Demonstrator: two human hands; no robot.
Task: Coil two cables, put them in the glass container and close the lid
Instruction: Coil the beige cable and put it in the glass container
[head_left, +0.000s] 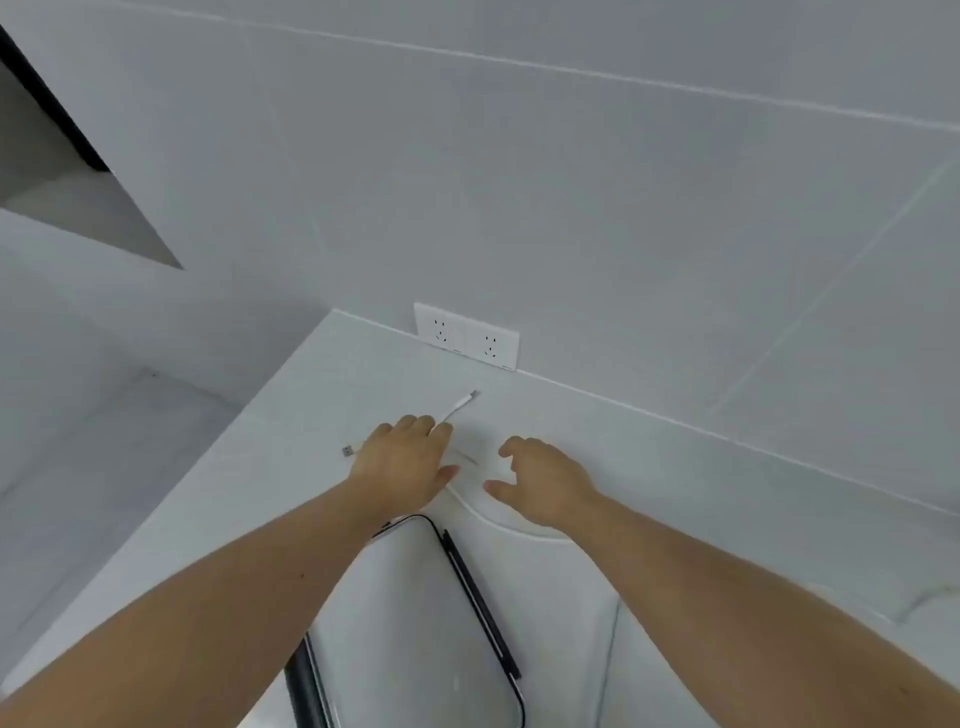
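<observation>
A white cable (460, 404) lies on the pale countertop (649, 457), its small connector pointing toward the wall. My left hand (405, 460) lies over it, fingertips on the cable; whether they pinch it I cannot tell. A grey USB plug (348, 450) sticks out to the left of that hand. More white cable (514, 525) curves below my right hand (545, 480), which hovers with fingers loosely curled and holds nothing. The glass container (415, 623), a clear rounded rectangle with a dark rim, stands between my forearms. No lid is in view.
A white double wall socket (466, 336) sits on the tiled wall just behind the cables. The countertop's left edge (260, 410) drops off to the floor. A dark recess (62, 171) shows at the upper left.
</observation>
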